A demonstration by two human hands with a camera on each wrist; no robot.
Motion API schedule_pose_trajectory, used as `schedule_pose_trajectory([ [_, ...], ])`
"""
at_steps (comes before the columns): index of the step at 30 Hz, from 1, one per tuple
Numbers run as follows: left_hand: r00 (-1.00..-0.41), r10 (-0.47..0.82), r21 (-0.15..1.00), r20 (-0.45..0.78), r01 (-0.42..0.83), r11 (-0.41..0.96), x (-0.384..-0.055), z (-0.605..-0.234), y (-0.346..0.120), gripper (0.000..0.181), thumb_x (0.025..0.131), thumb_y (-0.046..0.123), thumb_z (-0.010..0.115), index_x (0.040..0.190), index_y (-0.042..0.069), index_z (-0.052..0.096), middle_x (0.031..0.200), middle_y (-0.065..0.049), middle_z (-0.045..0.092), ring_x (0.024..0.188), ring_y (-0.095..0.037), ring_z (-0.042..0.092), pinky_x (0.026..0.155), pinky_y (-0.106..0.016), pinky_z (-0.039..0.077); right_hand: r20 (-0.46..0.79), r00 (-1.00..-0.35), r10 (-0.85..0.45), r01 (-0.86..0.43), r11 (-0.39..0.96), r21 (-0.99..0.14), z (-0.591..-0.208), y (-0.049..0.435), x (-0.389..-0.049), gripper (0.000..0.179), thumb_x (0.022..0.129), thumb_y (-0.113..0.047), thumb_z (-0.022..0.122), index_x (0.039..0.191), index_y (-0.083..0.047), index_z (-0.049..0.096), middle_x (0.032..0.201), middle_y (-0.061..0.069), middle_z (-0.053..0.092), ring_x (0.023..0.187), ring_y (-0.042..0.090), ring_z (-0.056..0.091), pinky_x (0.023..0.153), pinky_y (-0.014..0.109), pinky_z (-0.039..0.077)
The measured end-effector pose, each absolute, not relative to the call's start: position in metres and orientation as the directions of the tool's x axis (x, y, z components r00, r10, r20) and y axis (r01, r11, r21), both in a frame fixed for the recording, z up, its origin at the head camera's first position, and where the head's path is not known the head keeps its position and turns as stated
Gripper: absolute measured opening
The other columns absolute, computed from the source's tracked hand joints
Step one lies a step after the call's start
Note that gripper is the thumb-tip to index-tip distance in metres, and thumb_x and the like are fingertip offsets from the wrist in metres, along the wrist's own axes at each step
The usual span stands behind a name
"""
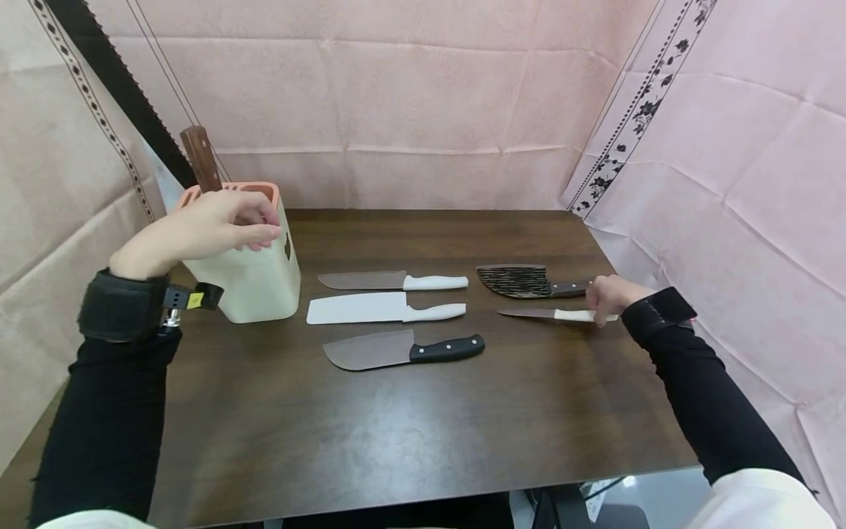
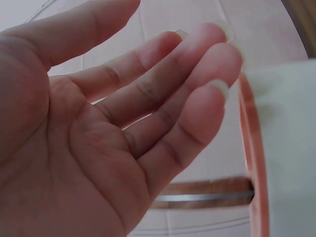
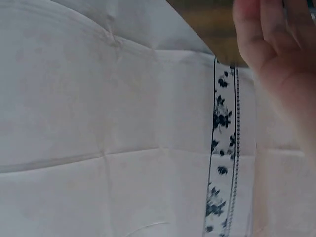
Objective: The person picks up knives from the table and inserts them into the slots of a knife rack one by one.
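Note:
In the head view, my right hand (image 1: 611,295) is at the right of the table, thumb and fingers pinching the white handle of a small paring knife (image 1: 525,313) that lies flat, blade pointing left. Just behind it is a black-handled knife (image 1: 512,281) with a dark striped blade. My left hand (image 1: 218,220) hangs in front of a pale green knife block (image 1: 267,294) with an orange slotted top. Its fingers are loosely bent and hold nothing, as the left wrist view confirms. A brown-handled knife (image 1: 201,158) stands in the block.
Mid-table, three knives lie in a column: a white-handled knife (image 1: 432,282), a white cleaver (image 1: 357,308) and a black-handled broad knife (image 1: 446,350). All their blades point left. Pale cloth (image 1: 423,110) walls the brown table (image 1: 423,433) at the back and sides.

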State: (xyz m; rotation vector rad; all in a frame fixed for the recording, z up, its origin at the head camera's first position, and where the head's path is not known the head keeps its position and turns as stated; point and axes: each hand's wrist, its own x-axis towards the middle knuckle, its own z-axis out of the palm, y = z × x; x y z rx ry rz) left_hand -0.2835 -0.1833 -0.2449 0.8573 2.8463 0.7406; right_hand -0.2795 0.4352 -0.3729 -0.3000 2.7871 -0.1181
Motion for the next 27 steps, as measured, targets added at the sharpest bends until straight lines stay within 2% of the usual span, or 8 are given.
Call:
schedule_pose_trajectory([
  [3, -0.812, 0.579, 0.491, 0.075, 0.536, 0.687, -0.285, -0.249, -0.178, 0.016, 0.095, 0.018, 0.062, 0.105, 0.006, 0.062, 0.089, -0.008, 0.069, 0.075, -0.014, 0.065, 0.064, -0.023, 0.051, -0.330, -0.910, -0.250, -0.190, 0.961, -0.203, -0.360, 0.434, -0.278, 0.022, 0.055, -0.002, 0.076, 0.071, -0.002, 0.062, 0.062, -0.003, 0.059, 0.059, 0.012, 0.050, 0.055, 0.026, 0.041],
  [7, -0.819, 0.573, 0.504, 0.039, 0.511, 0.697, -0.285, -0.252, -0.169, 0.020, 0.095, 0.022, 0.061, 0.109, 0.007, 0.061, 0.090, -0.006, 0.069, 0.080, -0.019, 0.064, 0.068, -0.025, 0.051, -0.358, -0.892, -0.274, -0.159, 0.934, -0.319, -0.340, 0.430, -0.280, 0.025, 0.061, -0.003, 0.078, 0.079, 0.005, 0.063, 0.064, -0.002, 0.060, 0.058, 0.009, 0.050, 0.055, 0.024, 0.041],
  [10, -0.819, 0.574, 0.518, 0.015, 0.498, 0.696, -0.285, -0.254, -0.163, 0.020, 0.096, 0.023, 0.059, 0.109, 0.007, 0.060, 0.087, -0.004, 0.067, 0.080, -0.018, 0.062, 0.069, -0.027, 0.050, -0.350, -0.893, -0.282, -0.144, 0.917, -0.372, -0.324, 0.423, -0.282, 0.026, 0.066, -0.006, 0.079, 0.084, 0.004, 0.064, 0.067, -0.002, 0.062, 0.060, 0.008, 0.051, 0.058, 0.022, 0.040],
  [17, -0.801, 0.599, 0.542, -0.002, 0.502, 0.674, -0.289, -0.260, -0.150, 0.019, 0.095, 0.020, 0.061, 0.107, 0.005, 0.061, 0.085, -0.005, 0.067, 0.078, -0.016, 0.061, 0.071, -0.031, 0.051, -0.180, -0.935, -0.307, -0.200, 0.872, -0.447, -0.294, 0.402, -0.285, 0.024, 0.072, -0.011, 0.080, 0.091, -0.002, 0.068, 0.073, -0.002, 0.066, 0.066, 0.008, 0.053, 0.064, 0.023, 0.039],
  [22, -0.778, 0.628, 0.554, -0.011, 0.518, 0.652, -0.292, -0.267, -0.140, 0.019, 0.095, 0.019, 0.061, 0.107, 0.004, 0.061, 0.087, -0.006, 0.068, 0.080, -0.018, 0.063, 0.073, -0.033, 0.051, -0.077, -0.952, -0.298, -0.218, 0.829, -0.516, -0.286, 0.381, -0.284, 0.024, 0.075, -0.010, 0.080, 0.095, -0.003, 0.070, 0.072, -0.004, 0.064, 0.063, 0.007, 0.049, 0.061, 0.023, 0.038],
  [27, -0.757, 0.653, 0.569, -0.025, 0.526, 0.632, -0.293, -0.272, -0.131, 0.019, 0.095, 0.019, 0.061, 0.107, 0.004, 0.061, 0.086, -0.007, 0.066, 0.078, -0.018, 0.061, 0.071, -0.031, 0.051, 0.001, -0.952, -0.306, -0.255, 0.792, -0.554, -0.282, 0.358, -0.284, 0.025, 0.077, -0.013, 0.081, 0.097, -0.003, 0.070, 0.078, 0.000, 0.071, 0.069, 0.005, 0.062, 0.066, 0.020, 0.047],
])
